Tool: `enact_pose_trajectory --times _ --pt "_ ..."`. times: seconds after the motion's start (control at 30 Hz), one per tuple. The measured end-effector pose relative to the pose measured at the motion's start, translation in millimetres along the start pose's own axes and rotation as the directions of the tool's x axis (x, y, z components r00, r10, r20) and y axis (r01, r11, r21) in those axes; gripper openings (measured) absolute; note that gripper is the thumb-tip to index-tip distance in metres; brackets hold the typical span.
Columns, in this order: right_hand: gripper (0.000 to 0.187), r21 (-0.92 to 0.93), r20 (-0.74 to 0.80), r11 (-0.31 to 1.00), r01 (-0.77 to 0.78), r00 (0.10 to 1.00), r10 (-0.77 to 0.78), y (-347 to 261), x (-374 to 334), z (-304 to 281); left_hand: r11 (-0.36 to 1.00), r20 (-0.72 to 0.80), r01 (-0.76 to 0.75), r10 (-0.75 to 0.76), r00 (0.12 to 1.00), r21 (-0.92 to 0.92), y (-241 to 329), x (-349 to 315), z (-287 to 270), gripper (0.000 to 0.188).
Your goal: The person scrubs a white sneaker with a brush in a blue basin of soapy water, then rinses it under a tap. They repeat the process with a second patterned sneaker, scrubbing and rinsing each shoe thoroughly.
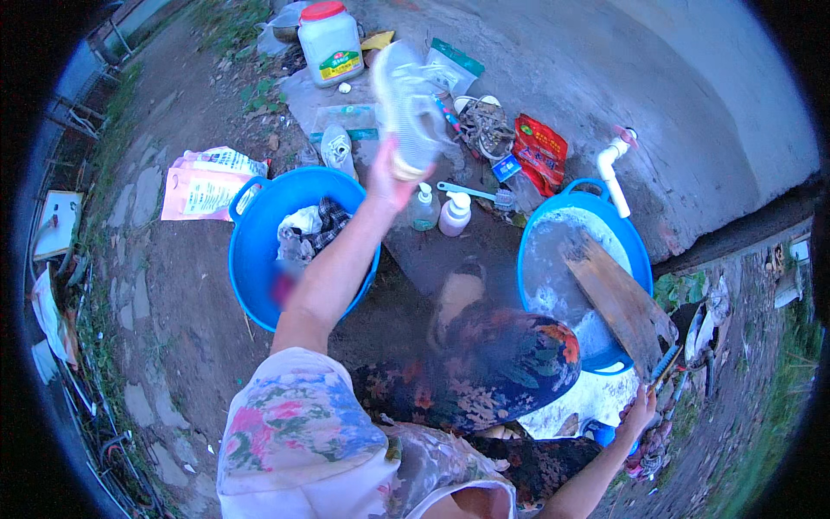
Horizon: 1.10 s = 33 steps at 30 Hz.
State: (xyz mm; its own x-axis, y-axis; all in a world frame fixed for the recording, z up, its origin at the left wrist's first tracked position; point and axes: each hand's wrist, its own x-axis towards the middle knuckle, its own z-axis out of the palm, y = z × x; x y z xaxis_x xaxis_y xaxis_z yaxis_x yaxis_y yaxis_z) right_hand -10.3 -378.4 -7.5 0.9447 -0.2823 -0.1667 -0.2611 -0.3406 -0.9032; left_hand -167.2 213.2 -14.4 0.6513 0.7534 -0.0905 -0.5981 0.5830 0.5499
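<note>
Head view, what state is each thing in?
Sneaker, raised in left hand
Brush, held in right hand
Left basin, holding clothes
Right basin, holding sudsy water
Board, leaning in right basin
Jar, upright, lid on
Long brush, lying down
White pump bottle, upright

Raised shoe w/ blurry edges

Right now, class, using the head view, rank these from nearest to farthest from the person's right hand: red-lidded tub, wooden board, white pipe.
From the right hand:
1. Wooden board: just ahead, slanting into the right basin.
2. White pipe: beyond that basin.
3. Red-lidded tub: far left, top.
</note>
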Motion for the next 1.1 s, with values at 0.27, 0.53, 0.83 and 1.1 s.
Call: enact_pose_trajectory --times 0.27,0.53,0.83,1.1 --pt "0.03 -0.104 -0.062 0.994 0.036 0.997 -0.043 15 22 -3 0.971 -0.371 0.126 -0.196 0.908 -0.204 22 64 -140 0.058" --pt "0.025 -0.398 -0.32 0.914 0.081 0.921 -0.221 28 101 -31 0.959 -0.509 0.02 -0.167 0.845 -0.282 -28 102 -153 0.048" --pt "0.026 0.401 -0.064 0.899 -0.174 0.974 0.217 40 147 -43 0.916 -0.544 0.398 -0.311 0.779 0.047 -23 74 -132 0.066" --pt "0.016 0.398 0.055 0.852 -0.339 0.936 0.347 19 135 5 0.944 -0.397 0.137 -0.007 0.918 0.3 1 -30 -54 0.06"
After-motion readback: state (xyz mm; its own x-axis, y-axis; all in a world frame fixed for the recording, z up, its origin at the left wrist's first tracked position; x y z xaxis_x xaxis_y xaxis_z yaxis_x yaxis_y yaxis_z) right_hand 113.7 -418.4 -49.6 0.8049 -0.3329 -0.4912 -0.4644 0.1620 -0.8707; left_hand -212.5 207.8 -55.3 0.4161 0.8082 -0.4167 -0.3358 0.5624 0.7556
